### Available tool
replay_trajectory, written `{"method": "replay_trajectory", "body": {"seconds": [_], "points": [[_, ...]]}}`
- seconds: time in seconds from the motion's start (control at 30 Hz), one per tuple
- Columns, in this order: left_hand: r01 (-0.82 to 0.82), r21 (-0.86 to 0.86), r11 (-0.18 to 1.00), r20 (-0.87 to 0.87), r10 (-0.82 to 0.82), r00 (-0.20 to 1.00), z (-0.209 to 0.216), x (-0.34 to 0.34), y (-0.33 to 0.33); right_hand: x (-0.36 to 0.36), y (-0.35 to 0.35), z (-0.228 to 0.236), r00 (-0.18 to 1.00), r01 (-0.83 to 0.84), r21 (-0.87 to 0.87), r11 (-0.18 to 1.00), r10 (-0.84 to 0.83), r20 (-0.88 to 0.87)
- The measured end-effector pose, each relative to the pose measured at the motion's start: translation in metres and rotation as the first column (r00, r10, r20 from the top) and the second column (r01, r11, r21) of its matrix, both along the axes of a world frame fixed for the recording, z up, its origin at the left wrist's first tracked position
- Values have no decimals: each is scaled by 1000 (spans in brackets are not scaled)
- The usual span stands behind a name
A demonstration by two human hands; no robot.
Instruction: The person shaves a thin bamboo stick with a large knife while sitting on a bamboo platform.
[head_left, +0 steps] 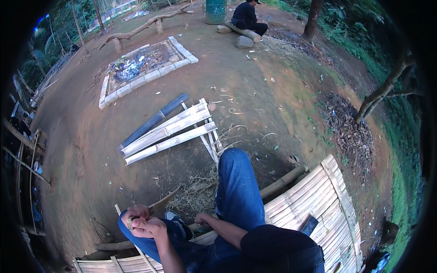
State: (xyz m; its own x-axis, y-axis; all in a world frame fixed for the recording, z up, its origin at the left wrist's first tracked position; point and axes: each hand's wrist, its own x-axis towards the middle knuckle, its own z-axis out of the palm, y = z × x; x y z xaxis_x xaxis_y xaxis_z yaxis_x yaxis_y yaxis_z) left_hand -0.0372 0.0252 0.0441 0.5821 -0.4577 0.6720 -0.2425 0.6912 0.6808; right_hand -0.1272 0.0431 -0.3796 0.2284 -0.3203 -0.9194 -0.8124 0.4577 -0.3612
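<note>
At the lower left, over my left knee, my left hand (146,224) has its fingers curled round a small pale-greenish piece (130,223), mostly hidden by them. From behind those fingers a flat brown strip (167,198) juts toward the upper right; whether it is wood or a blade I cannot tell. Between my legs is my right hand (203,219), closed in a fist; what it holds, if anything, is hidden. Fine pale shavings (191,193) lie on the ground past both hands.
I sit on a bamboo slat bench (291,204) with a dark flat rectangular object (309,225) on it. Ahead lie split bamboo lengths (170,130) and a dark pole (154,120). Farther off are a block-edged fire pit (159,73), a green drum (215,11) and a seated person (246,17).
</note>
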Motion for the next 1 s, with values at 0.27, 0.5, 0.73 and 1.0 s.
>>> {"method": "replay_trajectory", "body": {"seconds": [0.27,0.5,0.73,1.0], "points": [[-100,20,995,-78,102,992,5,29,-8,-14,-10,58,847,-531,-457,714,432,-311],[-94,9,996,-55,95,994,7,38,-18,-9,18,75,738,-673,-214,707,628,-246],[-132,27,991,-102,135,986,15,49,-36,-24,-31,131,841,-540,-176,823,519,-154],[-220,21,975,-156,221,963,21,73,-51,-59,-103,255,993,-117,-569,814,84,-85]]}}
